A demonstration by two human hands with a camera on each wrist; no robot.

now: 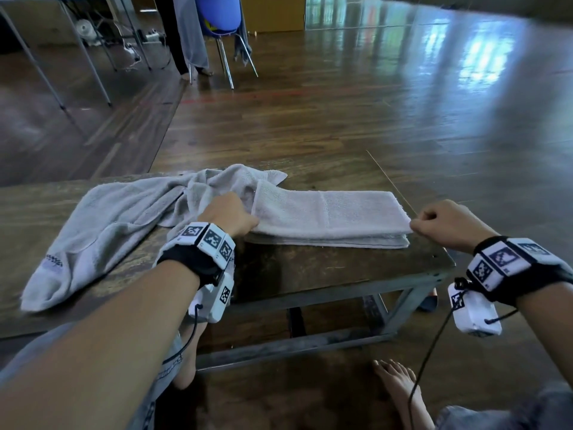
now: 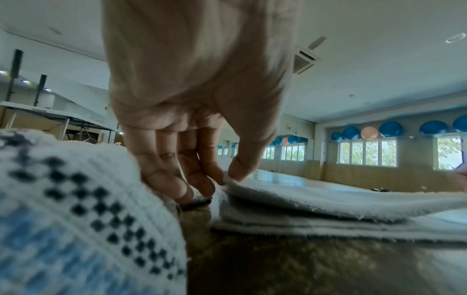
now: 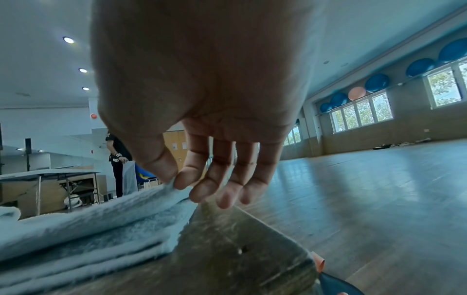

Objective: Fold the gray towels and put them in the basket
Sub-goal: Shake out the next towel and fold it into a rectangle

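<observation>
A folded gray towel (image 1: 328, 215) lies in a long strip on the low wooden table (image 1: 310, 271). My left hand (image 1: 229, 215) pinches the near-left corner of its top layer (image 2: 252, 189) between thumb and fingers. My right hand (image 1: 446, 223) pinches the near-right corner (image 3: 161, 191) between thumb and forefinger. A second gray towel (image 1: 117, 221) lies crumpled and unfolded to the left, with a dark diamond pattern on its hem (image 2: 101, 209). No basket is in view.
The table's right corner (image 1: 446, 259) is just below my right hand. My bare feet (image 1: 400, 389) rest on the wooden floor under the table. A blue chair (image 1: 217, 17) and a standing person (image 3: 117, 159) are far behind.
</observation>
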